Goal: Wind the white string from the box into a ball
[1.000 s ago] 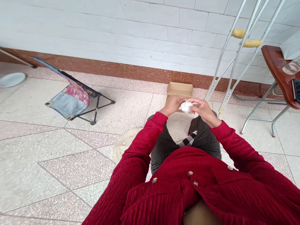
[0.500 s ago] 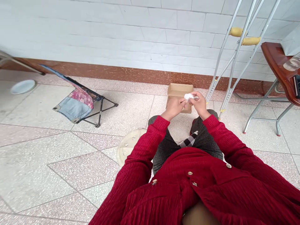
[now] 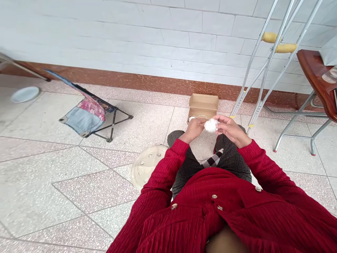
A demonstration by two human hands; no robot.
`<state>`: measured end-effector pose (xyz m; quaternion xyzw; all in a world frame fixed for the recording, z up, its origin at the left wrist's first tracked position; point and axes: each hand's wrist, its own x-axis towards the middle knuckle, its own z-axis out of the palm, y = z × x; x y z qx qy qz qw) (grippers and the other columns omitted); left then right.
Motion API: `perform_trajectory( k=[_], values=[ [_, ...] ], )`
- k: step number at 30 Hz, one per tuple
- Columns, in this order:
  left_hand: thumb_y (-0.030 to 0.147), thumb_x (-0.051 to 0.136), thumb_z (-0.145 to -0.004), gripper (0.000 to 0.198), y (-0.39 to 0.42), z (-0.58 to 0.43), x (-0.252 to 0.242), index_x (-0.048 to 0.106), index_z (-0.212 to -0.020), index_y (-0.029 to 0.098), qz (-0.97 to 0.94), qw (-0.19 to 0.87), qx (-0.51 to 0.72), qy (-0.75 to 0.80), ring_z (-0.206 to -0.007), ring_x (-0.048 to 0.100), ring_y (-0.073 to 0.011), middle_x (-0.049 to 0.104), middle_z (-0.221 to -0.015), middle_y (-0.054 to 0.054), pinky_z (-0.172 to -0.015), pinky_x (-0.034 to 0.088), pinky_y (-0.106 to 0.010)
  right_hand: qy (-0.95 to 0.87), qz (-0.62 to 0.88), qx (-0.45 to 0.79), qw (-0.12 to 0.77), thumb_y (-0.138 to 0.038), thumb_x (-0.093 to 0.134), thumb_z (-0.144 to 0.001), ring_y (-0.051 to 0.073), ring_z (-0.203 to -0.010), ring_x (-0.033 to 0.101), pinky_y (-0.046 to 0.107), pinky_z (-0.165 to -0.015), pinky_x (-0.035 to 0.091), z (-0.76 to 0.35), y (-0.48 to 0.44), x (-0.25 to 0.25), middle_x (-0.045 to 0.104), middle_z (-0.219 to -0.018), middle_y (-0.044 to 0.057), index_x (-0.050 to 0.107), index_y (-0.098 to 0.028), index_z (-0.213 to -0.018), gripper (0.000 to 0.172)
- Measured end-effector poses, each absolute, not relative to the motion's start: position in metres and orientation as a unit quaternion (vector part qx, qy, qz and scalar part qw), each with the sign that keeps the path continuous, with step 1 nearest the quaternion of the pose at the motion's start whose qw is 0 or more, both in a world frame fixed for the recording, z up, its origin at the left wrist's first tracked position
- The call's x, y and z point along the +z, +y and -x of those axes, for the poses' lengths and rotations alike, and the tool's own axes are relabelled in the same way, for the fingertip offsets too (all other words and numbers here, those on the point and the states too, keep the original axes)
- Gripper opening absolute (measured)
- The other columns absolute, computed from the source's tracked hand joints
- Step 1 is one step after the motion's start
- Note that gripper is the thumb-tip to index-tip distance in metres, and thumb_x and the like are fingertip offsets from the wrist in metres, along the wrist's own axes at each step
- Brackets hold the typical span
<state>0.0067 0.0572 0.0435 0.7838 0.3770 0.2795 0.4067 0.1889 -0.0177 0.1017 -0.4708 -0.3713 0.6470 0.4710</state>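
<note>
Between my hands is a small white ball of string (image 3: 211,125), seemingly wound in strands. My left hand (image 3: 194,129) pinches it from the left, with thumb and fingers closed on its edge. On the other side, the bent fingers of my right hand (image 3: 232,130) press against the ball's right edge. Just beyond my hands, an open cardboard box (image 3: 203,101) lies on the floor by the wall. Inside it, a loop of white cord (image 3: 199,116) and a white lump show, partly hidden by my left hand.
A folding chair (image 3: 89,114) stands to the left, and a white basin (image 3: 25,94) lies farther left. By my left knee is a round cream stool (image 3: 147,167). Metal crutches (image 3: 259,80) lean on the wall at right, beside a brown table (image 3: 314,82).
Both hands have come nearer to me with the white ball, uncovering the cord in the box. My right hand has turned and moved right, its fingers more extended. The view has shifted slightly.
</note>
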Motion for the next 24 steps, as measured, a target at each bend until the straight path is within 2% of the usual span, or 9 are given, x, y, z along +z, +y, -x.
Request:
perform_trajectory(
  k=[3, 8, 12, 18, 24],
  values=[
    [0.035, 0.059, -0.096, 0.03, 0.062, -0.004, 0.046, 0.076, -0.077, 0.019, -0.852, 0.303, 0.231, 0.359, -0.079, 0.062, -0.0206, 0.071, -0.075, -0.004, -0.077, 0.043, -0.031, -0.374, 0.512, 0.654, 0.413, -0.023, 0.079, -0.061, 0.01, -0.052, 0.057, 0.024, -0.048, 0.045, -0.195, -0.03, 0.076, 0.068, -0.078, -0.003, 0.073, -0.022, -0.093, 0.033],
    [0.032, 0.055, -0.1, 0.032, 0.055, -0.02, 0.053, 0.076, -0.08, 0.019, -0.892, 0.183, 0.162, 0.38, -0.081, 0.064, -0.0243, 0.071, -0.078, -0.009, -0.076, 0.043, -0.034, -0.357, 0.571, 0.567, 0.474, -0.029, 0.075, -0.061, 0.01, -0.052, 0.058, 0.024, -0.05, 0.044, -0.201, -0.019, 0.038, 0.063, -0.075, -0.004, 0.067, -0.021, -0.089, 0.03],
    [0.03, 0.054, -0.101, 0.031, 0.055, -0.037, 0.06, 0.075, -0.082, 0.017, -0.875, 0.108, 0.153, 0.446, -0.081, 0.064, -0.0268, 0.072, -0.08, -0.012, -0.079, 0.044, -0.038, -0.398, 0.6, 0.493, 0.488, -0.031, 0.072, -0.063, 0.011, -0.056, 0.06, 0.027, -0.053, 0.048, -0.203, 0.004, 0.024, 0.061, -0.089, -0.003, 0.062, -0.023, -0.097, 0.036],
    [0.027, 0.054, -0.098, 0.032, 0.079, -0.05, 0.072, 0.073, -0.074, 0.018, -0.86, 0.116, 0.185, 0.462, -0.078, 0.064, -0.0277, 0.07, -0.075, -0.012, -0.083, 0.046, -0.041, -0.463, 0.602, 0.44, 0.479, -0.031, 0.07, -0.065, 0.01, -0.061, 0.054, 0.027, -0.055, 0.048, -0.217, 0.042, 0.015, 0.057, -0.101, 0.0, 0.061, -0.023, -0.099, 0.036],
    [0.034, 0.061, -0.094, 0.03, 0.104, -0.067, 0.081, 0.073, -0.07, 0.021, -0.809, 0.154, 0.269, 0.499, -0.07, 0.059, -0.0243, 0.065, -0.065, -0.008, -0.072, 0.042, -0.036, -0.459, 0.606, 0.442, 0.475, -0.026, 0.073, -0.064, 0.011, -0.067, 0.057, 0.026, -0.058, 0.052, -0.232, 0.078, 0.029, 0.058, -0.103, 0.0, 0.059, -0.024, -0.096, 0.035]
  ],
)
